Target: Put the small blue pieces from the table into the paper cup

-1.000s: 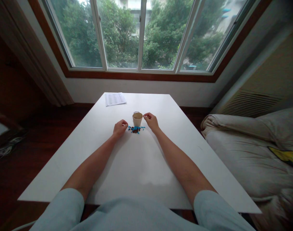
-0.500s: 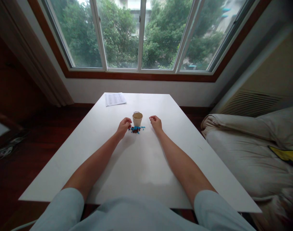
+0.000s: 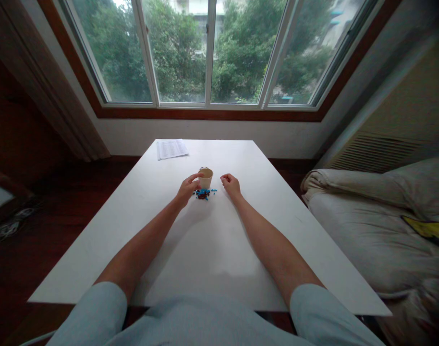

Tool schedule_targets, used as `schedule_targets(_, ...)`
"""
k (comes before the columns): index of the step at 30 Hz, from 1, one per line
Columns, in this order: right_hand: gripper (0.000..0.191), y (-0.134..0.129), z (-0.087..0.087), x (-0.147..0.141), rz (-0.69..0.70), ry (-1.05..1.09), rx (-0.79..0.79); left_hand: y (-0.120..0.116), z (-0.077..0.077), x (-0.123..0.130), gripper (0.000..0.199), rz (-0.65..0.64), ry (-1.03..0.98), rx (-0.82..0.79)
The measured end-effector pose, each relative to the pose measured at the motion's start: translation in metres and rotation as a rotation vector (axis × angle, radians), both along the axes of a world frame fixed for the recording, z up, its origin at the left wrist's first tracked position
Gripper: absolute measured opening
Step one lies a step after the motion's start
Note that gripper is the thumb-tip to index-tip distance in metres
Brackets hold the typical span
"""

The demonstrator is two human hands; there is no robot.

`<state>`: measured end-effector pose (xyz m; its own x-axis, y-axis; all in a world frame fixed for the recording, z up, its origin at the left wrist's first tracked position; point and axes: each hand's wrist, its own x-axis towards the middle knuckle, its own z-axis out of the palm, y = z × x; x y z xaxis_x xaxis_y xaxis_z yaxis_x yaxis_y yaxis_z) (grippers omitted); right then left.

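Observation:
A small beige cup [image 3: 206, 179], shaped like a little bucket with a thin wire handle at its back, stands upright near the middle of the white table [image 3: 205, 250]. In front of it lies a loose pile of small blue and dark red-brown pieces [image 3: 202, 194], too small to name. My left hand [image 3: 188, 187] is at the cup's left side, fingers stretched toward its rim and thumb apart; whether they touch it I cannot tell. To the right of the cup, apart from it, my right hand [image 3: 231, 185] has its fingers curled together in a pinch; anything between the fingertips is hidden.
Printed papers [image 3: 172, 149] lie at the table's far left corner. Beyond the far edge is a wall with a wide window [image 3: 208, 57]. A cushioned beige sofa [image 3: 371, 221] stands to the right, and cables [image 3: 10, 226] lie on the dark floor at left.
My left hand has extended its fingers and moved right to the cup's side. My right hand has shifted slightly left. The cup and the pile look the same.

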<state>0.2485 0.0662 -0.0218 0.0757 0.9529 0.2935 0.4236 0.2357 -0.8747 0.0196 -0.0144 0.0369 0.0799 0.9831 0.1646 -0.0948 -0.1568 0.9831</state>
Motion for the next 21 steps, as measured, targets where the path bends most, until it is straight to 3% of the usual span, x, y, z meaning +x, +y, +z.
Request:
schedule_targets(8,0.029,0.0,-0.001,-0.001,-0.002,0.058,0.047,0.007,-0.01,-0.005,0.051,0.031,0.123,0.092)
schedule_targets(12,0.028,0.002,-0.004,0.0,-0.007,0.038,0.053,0.015,-0.022,-0.017,0.037,0.233,0.276,0.162)
schedule_targets(15,0.028,0.005,-0.008,0.0,-0.008,0.018,0.047,0.019,-0.034,-0.028,0.031,0.333,0.503,0.193)
schedule_targets(21,0.028,0.01,-0.014,0.001,-0.005,-0.003,0.064,0.02,-0.051,-0.038,0.031,0.208,0.956,0.362)
